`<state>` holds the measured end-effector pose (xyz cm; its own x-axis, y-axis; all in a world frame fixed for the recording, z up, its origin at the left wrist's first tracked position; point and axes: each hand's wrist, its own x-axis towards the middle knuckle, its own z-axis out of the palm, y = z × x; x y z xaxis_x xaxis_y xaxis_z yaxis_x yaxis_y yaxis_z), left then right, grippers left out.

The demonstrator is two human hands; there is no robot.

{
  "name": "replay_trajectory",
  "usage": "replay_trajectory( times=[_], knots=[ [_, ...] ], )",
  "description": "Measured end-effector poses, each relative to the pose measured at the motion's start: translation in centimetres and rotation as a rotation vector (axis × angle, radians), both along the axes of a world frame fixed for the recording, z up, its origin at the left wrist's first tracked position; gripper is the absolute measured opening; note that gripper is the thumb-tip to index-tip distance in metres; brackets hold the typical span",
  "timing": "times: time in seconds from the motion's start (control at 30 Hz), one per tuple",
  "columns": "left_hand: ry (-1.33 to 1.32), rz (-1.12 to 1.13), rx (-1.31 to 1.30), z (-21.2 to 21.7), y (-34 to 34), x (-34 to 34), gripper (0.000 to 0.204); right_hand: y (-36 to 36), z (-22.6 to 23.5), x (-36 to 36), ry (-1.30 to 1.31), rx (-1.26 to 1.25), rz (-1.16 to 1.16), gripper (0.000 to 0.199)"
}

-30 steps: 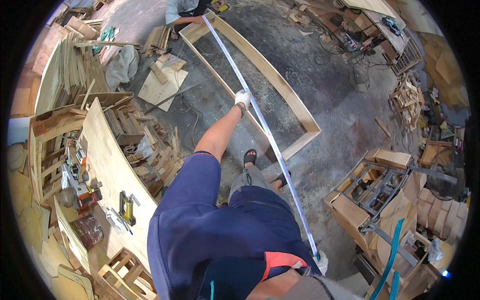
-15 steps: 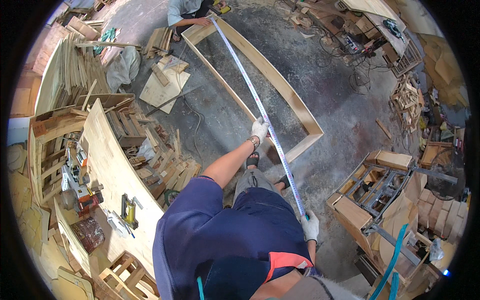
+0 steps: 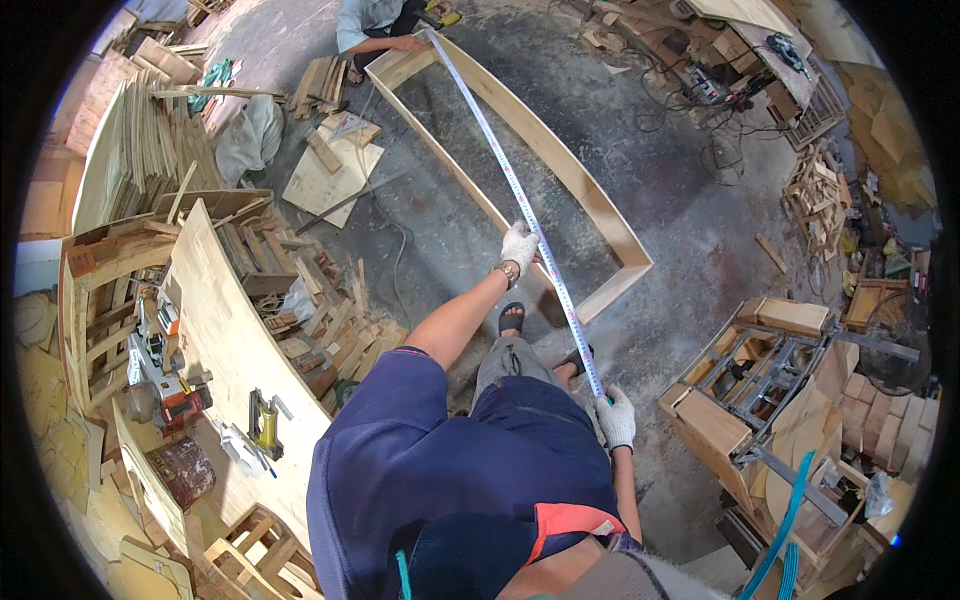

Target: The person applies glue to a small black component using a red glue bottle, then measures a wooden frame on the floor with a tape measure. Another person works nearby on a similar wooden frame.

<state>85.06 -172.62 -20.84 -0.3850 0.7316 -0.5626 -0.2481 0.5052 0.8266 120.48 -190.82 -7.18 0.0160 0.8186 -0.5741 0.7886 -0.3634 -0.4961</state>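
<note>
A long rectangular wooden frame (image 3: 598, 208) stands tilted on the floor in front of me. A white measuring tape (image 3: 487, 133) stretches diagonally across it, from its far corner back toward my body. My left hand (image 3: 520, 246), in a white glove, is closed over the frame's left long board, right beside the tape; its fingertips are partly hidden. Near my right hip, my right hand (image 3: 616, 419), also gloved, grips the tape's near end, where a bit of green case shows. A co-worker's hand (image 3: 408, 43) rests at the frame's far corner by the tape's other end.
On the left, a wooden workbench (image 3: 240, 330) carries a nail gun (image 3: 264, 422) and other power tools. Scrap wood (image 3: 340, 335) is heaped beside it. To the right stands a wood-and-metal machine stand (image 3: 712, 420). A plywood sheet (image 3: 330, 180) and a cable (image 3: 402, 250) lie on the floor.
My right hand has moved forward and slightly left with the near end of the tape. My left hand stays at the board, and the co-worker's hand remains at the far corner.
</note>
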Motion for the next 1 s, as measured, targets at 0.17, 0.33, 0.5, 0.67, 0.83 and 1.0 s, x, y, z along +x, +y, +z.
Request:
replay_trajectory(
  times=[0.17,0.33,0.5,0.67,0.83,1.0],
  knots=[
    [-0.021,-0.009,0.011,0.4,-0.7,-0.2,0.028,-0.5,0.3,0.0,0.002,0.01,0.017,0.033],
    [0.029,-0.015,0.01,0.3,-1.2,-0.3,0.027,-0.4,1.6,-0.9,-0.054,-0.052,0.031,0.035],
    [0.033,-0.017,0.009,0.1,-1.6,-0.3,0.027,-1.3,0.2,-0.1,-0.024,0.004,0.026,0.038],
    [-0.008,-0.034,-0.017,-0.5,-2.3,0.6,0.025,-1.1,2.2,0.2,0.011,-0.138,-0.03,0.038],
    [-0.091,-0.058,-0.05,-1.0,-3.8,3.3,0.021,-3.8,0.2,4.7,0.029,-0.115,-0.039,0.032],
    [-0.549,0.214,-0.086,-0.9,-5.3,6.8,0.02,-7.5,-1.9,12.2,0.066,-0.107,-0.069,0.031]
  ],
)
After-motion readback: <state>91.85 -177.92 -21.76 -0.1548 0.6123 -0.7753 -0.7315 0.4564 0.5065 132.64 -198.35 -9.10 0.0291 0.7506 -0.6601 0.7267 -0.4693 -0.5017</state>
